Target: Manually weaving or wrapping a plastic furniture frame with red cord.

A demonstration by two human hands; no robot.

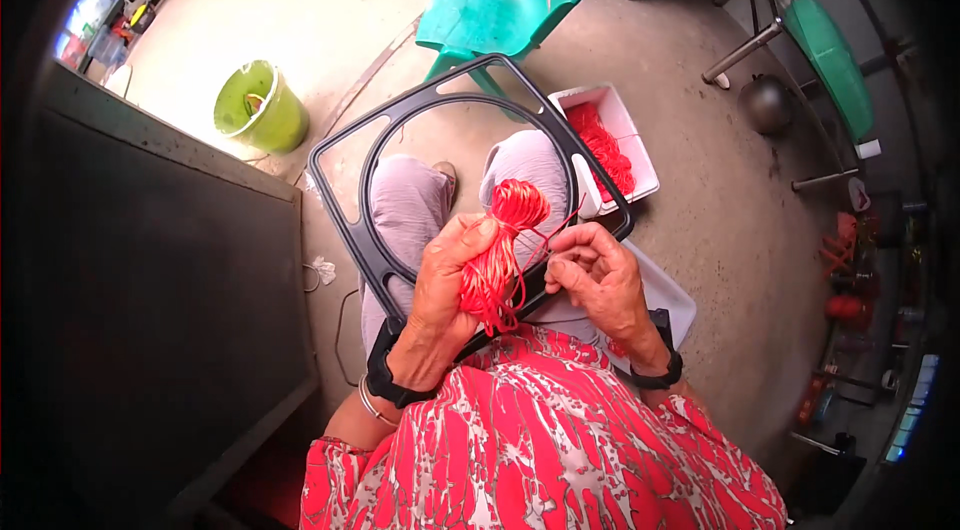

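A bundle of shiny red cord, tied round its middle, is held upright over my lap. My left hand grips it from the left, thumb across the front. Just right of the bundle, my right hand has its thumb and fingers pinched together around a thin loose strand of the cord. Part of that strand sticks up past the fingertips. Beneath both hands a black plastic frame with a large round opening rests across my knees.
A white box with more red cord stands beyond my right knee, and a white tray lies nearer. Ahead is a green plastic chair. A green bucket stands at the left, before a dark cabinet.
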